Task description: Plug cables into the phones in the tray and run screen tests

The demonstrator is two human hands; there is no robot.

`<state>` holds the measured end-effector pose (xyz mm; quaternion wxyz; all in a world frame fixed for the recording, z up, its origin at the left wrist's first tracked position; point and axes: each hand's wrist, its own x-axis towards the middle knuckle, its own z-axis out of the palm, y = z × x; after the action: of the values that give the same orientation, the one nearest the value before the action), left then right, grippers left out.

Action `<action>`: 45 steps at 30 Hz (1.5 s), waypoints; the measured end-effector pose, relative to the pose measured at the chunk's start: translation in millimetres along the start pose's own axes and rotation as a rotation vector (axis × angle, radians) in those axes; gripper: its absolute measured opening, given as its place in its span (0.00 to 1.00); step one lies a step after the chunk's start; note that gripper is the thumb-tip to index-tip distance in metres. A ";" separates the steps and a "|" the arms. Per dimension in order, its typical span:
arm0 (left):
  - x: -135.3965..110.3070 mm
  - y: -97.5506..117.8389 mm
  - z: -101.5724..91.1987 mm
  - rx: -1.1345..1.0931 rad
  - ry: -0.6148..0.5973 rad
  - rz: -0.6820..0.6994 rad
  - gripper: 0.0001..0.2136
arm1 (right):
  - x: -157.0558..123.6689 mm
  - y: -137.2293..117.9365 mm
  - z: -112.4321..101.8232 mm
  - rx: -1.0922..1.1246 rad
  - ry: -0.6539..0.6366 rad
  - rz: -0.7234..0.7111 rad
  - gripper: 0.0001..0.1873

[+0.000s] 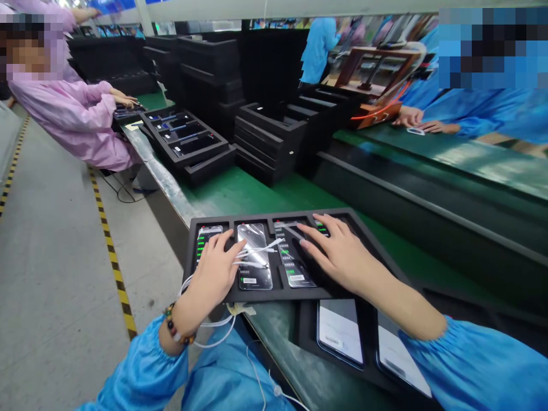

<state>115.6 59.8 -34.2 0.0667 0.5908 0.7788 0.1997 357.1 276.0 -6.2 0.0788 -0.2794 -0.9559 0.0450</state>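
A black foam tray lies on the green bench in front of me, with several phones lying screen-up in its slots. My left hand rests on the tray's left part, fingers closed on a bundle of thin white cables that stretch across the second phone. My right hand lies flat over the right-hand phones, fingers spread, fingertips touching a phone. A second tray nearer me holds two phones with white screens.
Stacks of black foam trays stand on the green bench farther back. A person in a pink coat works at the left, another in blue at the right. A yellow-black floor line runs along the aisle.
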 end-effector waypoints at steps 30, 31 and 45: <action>-58.9 86.5 26.5 -1.230 -0.491 -0.129 0.19 | -0.4 64.1 -6.5 0.111 -0.045 0.411 0.32; -53.7 92.7 36.0 -1.236 -0.489 -0.122 0.19 | 2.4 62.8 -10.0 0.115 -0.074 0.442 0.31; -28.3 62.1 55.4 -1.300 -0.239 -0.173 0.22 | -9.5 73.9 -48.7 0.296 -0.220 0.786 0.35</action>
<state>198.2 59.6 -64.2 0.5111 0.3838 0.5317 0.5557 412.5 334.9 30.9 -0.0074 -0.6014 -0.7628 0.2376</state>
